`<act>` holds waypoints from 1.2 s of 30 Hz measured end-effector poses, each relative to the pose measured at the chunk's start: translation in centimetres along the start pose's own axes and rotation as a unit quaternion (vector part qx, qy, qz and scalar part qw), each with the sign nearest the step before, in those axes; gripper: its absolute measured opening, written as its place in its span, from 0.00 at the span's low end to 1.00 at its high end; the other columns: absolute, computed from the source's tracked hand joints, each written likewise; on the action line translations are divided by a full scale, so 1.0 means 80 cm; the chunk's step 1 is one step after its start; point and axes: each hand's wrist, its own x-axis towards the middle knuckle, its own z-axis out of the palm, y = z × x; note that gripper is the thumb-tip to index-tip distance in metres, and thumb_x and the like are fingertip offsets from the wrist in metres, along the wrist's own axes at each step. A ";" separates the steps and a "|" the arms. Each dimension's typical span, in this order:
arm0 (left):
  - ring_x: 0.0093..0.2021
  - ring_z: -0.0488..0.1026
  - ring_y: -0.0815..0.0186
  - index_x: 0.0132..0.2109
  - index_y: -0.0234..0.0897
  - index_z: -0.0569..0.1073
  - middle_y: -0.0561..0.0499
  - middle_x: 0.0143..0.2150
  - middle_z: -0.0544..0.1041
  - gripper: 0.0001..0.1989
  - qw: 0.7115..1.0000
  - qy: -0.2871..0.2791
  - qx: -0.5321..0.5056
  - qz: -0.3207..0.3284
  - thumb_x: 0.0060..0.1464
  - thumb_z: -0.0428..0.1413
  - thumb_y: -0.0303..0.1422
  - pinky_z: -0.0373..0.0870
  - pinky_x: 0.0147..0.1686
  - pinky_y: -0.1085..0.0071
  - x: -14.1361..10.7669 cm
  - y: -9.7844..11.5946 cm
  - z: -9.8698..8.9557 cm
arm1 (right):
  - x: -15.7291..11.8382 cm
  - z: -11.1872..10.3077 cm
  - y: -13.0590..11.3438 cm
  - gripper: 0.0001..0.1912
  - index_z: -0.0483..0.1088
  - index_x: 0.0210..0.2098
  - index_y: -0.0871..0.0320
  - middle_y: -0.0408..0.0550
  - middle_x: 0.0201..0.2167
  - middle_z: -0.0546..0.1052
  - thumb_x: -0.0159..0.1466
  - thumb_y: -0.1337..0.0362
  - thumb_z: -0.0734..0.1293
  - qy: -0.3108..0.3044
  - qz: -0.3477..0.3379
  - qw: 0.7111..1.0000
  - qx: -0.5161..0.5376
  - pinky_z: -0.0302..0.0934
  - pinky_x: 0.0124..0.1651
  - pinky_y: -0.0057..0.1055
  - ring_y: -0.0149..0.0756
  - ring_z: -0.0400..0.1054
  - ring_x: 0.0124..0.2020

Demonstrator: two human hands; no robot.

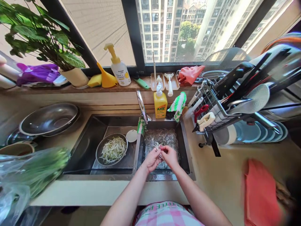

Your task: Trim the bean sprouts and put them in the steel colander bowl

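Note:
Over the right sink basin (pixel 188 157), my left hand (pixel 152 159) is closed around a small bunch of bean sprouts (pixel 157 145), whose white ends stick up past the fingers. My right hand (pixel 169 156) meets it from the right, thumb and fingertips pinched together at the sprouts. Whether it grips a single strand is too small to make out. Below both hands the basin holds water with many thin strands (pixel 164 135) floating in it. In the left basin a round metal bowl (pixel 97 153) contains a heap of bean sprouts (pixel 114 150).
A faucet (pixel 141 105) rises behind the divider, beside a yellow soap bottle (pixel 160 105). To the right stands a dish rack (pixel 211 116) with knives and plates. Bagged green vegetables (pixel 44 166) and a large metal bowl (pixel 49 119) occupy the left counter.

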 end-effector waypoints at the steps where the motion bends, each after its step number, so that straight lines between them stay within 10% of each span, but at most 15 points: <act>1: 0.36 0.71 0.68 0.44 0.37 0.67 0.49 0.40 0.73 0.17 1.000 0.001 0.019 0.002 0.45 0.59 0.33 0.67 0.35 0.70 -0.001 0.000 0.002 | -0.002 -0.001 -0.003 0.06 0.71 0.27 0.59 0.46 0.27 0.76 0.51 0.67 0.62 -0.003 -0.005 1.000 -0.007 0.63 0.35 0.30 0.35 0.70 0.30; 7: 0.33 0.72 0.67 0.40 0.38 0.66 0.51 0.34 0.73 0.17 0.994 0.042 0.097 0.022 0.43 0.59 0.36 0.68 0.35 0.67 -0.011 0.018 0.002 | -0.008 -0.028 0.000 0.12 0.70 0.31 0.59 0.47 0.28 0.75 0.57 0.57 0.61 -0.046 0.004 0.997 0.054 0.64 0.30 0.30 0.35 0.69 0.27; 14: 0.30 0.71 0.71 0.41 0.35 0.66 0.51 0.31 0.72 0.17 0.988 0.023 0.146 0.044 0.44 0.58 0.37 0.66 0.36 0.70 -0.024 0.039 0.007 | 0.002 -0.053 0.038 0.07 0.71 0.30 0.57 0.51 0.35 0.74 0.53 0.62 0.65 -0.078 -0.023 0.988 -0.131 0.60 0.42 0.35 0.40 0.67 0.39; 20: 0.28 0.70 0.72 0.39 0.35 0.67 0.53 0.30 0.71 0.15 0.986 0.016 0.165 0.032 0.44 0.58 0.35 0.65 0.34 0.72 -0.024 0.031 0.019 | 0.016 -0.047 -0.004 0.17 0.66 0.46 0.57 0.50 0.45 0.69 0.58 0.66 0.59 -0.079 -0.128 0.987 -0.054 0.61 0.41 0.30 0.33 0.67 0.37; 24: 0.27 0.70 0.71 0.36 0.35 0.67 0.52 0.29 0.71 0.12 0.986 -0.034 0.165 -0.013 0.45 0.58 0.36 0.66 0.33 0.70 -0.032 0.033 0.025 | 0.015 -0.045 -0.020 0.11 0.71 0.38 0.56 0.49 0.42 0.71 0.57 0.66 0.61 -0.147 -0.184 0.970 -0.058 0.60 0.40 0.29 0.32 0.66 0.37; 28: 0.24 0.69 0.72 0.37 0.34 0.67 0.53 0.28 0.70 0.13 0.986 -0.017 0.159 -0.038 0.45 0.58 0.36 0.66 0.31 0.70 -0.037 0.038 0.017 | 0.009 -0.046 -0.017 0.09 0.70 0.28 0.58 0.42 0.23 0.71 0.58 0.62 0.61 -0.184 -0.111 0.975 -0.048 0.58 0.28 0.24 0.29 0.64 0.25; 36: 0.33 0.71 0.69 0.36 0.35 0.69 0.50 0.34 0.72 0.12 0.994 0.039 0.099 -0.012 0.42 0.60 0.33 0.67 0.37 0.69 -0.031 0.030 0.014 | 0.001 -0.046 -0.009 0.08 0.65 0.25 0.58 0.40 0.21 0.70 0.54 0.60 0.63 -0.194 0.011 0.977 0.087 0.58 0.23 0.23 0.27 0.63 0.20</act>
